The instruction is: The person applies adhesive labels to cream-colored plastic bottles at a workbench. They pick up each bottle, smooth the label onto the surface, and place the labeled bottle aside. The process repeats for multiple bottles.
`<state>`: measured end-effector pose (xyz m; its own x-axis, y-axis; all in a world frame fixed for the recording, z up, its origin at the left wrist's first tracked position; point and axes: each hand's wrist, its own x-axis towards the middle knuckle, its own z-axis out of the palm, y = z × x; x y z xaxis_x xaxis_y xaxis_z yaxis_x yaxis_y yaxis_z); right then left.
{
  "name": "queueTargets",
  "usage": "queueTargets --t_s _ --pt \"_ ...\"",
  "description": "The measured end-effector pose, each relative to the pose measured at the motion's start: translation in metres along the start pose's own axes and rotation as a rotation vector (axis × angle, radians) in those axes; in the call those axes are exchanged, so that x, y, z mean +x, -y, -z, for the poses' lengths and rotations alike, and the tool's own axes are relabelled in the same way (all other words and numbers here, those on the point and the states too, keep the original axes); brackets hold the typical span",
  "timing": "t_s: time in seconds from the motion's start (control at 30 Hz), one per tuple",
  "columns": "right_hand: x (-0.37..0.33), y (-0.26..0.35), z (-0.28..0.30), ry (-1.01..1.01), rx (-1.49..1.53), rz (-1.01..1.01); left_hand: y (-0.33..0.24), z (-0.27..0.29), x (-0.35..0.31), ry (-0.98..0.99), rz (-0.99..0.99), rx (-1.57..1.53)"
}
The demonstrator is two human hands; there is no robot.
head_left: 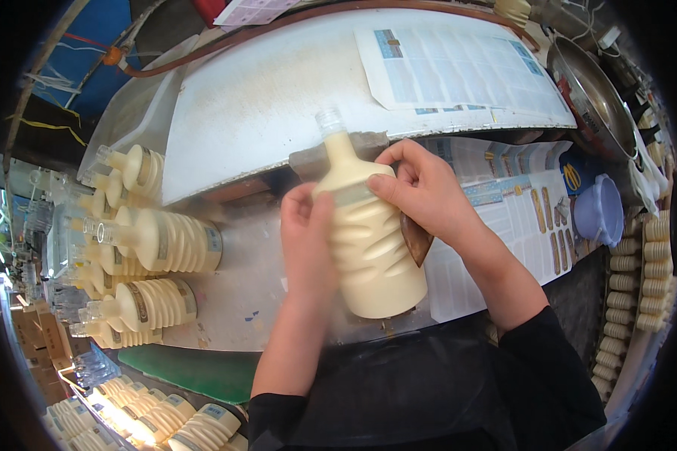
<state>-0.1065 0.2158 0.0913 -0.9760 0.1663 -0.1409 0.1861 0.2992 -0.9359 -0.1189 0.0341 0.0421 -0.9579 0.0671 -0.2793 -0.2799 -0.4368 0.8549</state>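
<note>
A cream-coloured bottle [365, 237] with a wavy ridged body and a clear threaded neck lies in front of me, its neck pointing away over a grey pad [368, 143]. Around its shoulder runs a pale band, like a label [353, 193]. My right hand [417, 184] presses its thumb on the band's right part, fingers curled. Tucked under that palm is a brown wedge-shaped tool [416, 239], like a scraper. At the bottle's left shoulder is my left hand [305, 225], blurred by motion, its thumb close to the band; its grip is unclear.
Several similar bottles [169, 239] lie stacked at the left. Label sheets [459, 68] lie on the white board [256, 98], with another printed sheet [504, 203] at the right. Beyond are a purple bucket [600, 210], a metal basin [590, 83] and rows of cream bottles [623, 301].
</note>
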Motion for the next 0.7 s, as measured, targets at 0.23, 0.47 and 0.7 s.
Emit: queueTargets --t_s 0.23,0.47,0.7 --pt "0.003 -0.011 0.011 0.103 0.161 -0.026 -0.013 -0.008 -0.011 -0.011 0.061 -0.109" --pt "-0.022 -0.011 0.016 0.150 0.101 -0.028 -0.009 0.002 -0.039 0.219 -0.086 0.346" --pt "-0.034 -0.014 0.007 0.030 -0.039 0.073 -0.007 -0.003 -0.044 0.193 -0.072 0.292"
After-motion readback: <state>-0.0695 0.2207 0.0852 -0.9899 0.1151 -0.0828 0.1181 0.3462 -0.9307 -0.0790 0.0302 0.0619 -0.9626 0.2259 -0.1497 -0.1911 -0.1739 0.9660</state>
